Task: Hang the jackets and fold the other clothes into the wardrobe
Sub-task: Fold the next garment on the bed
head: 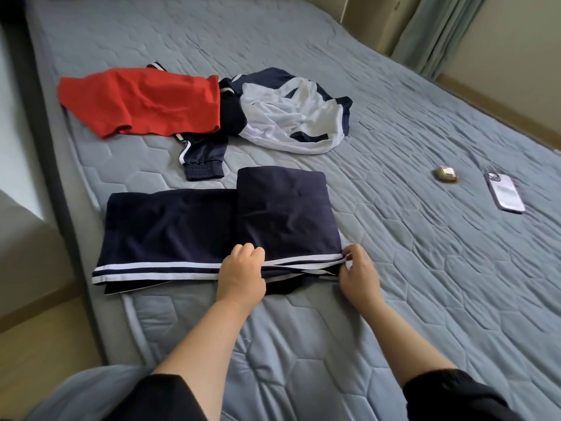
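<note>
On the near edge of the bed (pixel 394 299), the navy track pants (pixel 182 229) lie half folded, with the right part doubled over the left. My left hand (pixel 241 275) has its fingers curled round the white-striped side at the fold. My right hand (pixel 358 275) pinches the striped layers at the right corner. The fabric looks slick, so if I lift unevenly the layers will probably slide apart and the stripes go crooked. The red garment (pixel 145 104) and navy-and-white jacket (pixel 288 117) sit further up, unfolded.
</note>
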### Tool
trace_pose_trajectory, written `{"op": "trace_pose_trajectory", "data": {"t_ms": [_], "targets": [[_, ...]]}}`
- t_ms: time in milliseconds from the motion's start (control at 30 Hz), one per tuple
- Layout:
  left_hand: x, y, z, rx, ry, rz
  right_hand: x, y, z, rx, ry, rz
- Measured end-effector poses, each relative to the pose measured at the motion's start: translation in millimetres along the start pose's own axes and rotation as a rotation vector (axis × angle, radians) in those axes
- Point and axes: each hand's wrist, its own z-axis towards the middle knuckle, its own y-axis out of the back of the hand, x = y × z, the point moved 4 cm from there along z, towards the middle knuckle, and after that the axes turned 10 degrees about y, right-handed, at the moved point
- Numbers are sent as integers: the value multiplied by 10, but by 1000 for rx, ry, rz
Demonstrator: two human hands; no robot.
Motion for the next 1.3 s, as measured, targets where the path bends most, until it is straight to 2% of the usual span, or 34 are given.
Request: {"op": "trace_pose_trajectory", "data": {"t_ms": [167,233,333,400,467,500,567,667,767,833,900,967,1033,1100,1133,1200,1267,1300], "targets": [[67,-51,28,62,43,-26,-63,58,196,274,-9,-141],[65,27,35,10,40,-82,-33,180,281,220,-7,-226],[32,173,55,-157,3,-142,20,267,284,-3,-136,-215],[27,181,55,-156,24,-115,25,139,226,36,-328,-5],[97,113,47,-63,131,-72,-14,-57,80,222,-481,266],[151,78,48,-15,207,-57,-52,-87,23,286,-500,359],[247,59,66,56,376,-68,-119,-27,-12,307,-463,439],[300,28,125,242,584,-128,-191,115,8,221,-378,444],[289,3,119,447,685,-307,-45,78,26,248,-230,378],[290,-3,108,515,701,-477,38,60,73,184,-167,256],[275,28,109,446,670,-645,64,124,137,52,-188,137],[257,81,148,269,606,-808,87,203,194,-61,-162,62],[210,134,200,123,539,-994,149,300,243,-173,-105,-10],[210,109,220,65,563,-1161,224,360,252,-245,5,-106],[230,76,192,66,587,-1166,245,339,223,-219,73,-176],[311,-35,79,104,612,-956,209,210,107,-61,162,-330],[357,-119,-16,171,537,-669,102,82,8,96,141,-417],[359,-137,-24,203,511,-615,68,67,-9,115,126,-431]]}}
